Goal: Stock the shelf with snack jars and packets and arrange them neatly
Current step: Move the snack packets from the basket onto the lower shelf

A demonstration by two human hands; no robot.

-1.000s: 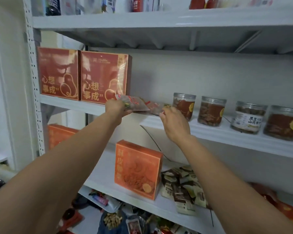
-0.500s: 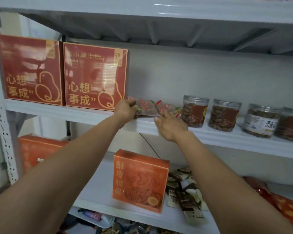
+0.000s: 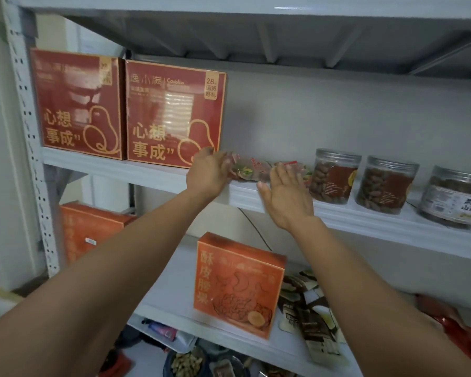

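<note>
Middle shelf (image 3: 242, 195) looks sorted by type. The big red boxes (image 3: 174, 115) stand just left of the left hand (image 3: 210, 172), and clear jars (image 3: 333, 175) of brown snacks line up right of the right hand (image 3: 286, 197), so the gap between is packet territory. Neither hand is gripping, both are flat and spread. Left fingers nudge one end of the packets (image 3: 250, 170), right palm covers the other, squaring them up I'd guess. Packets are small, crinkly, see-through with red and green print, lying flat near the front edge.
</note>
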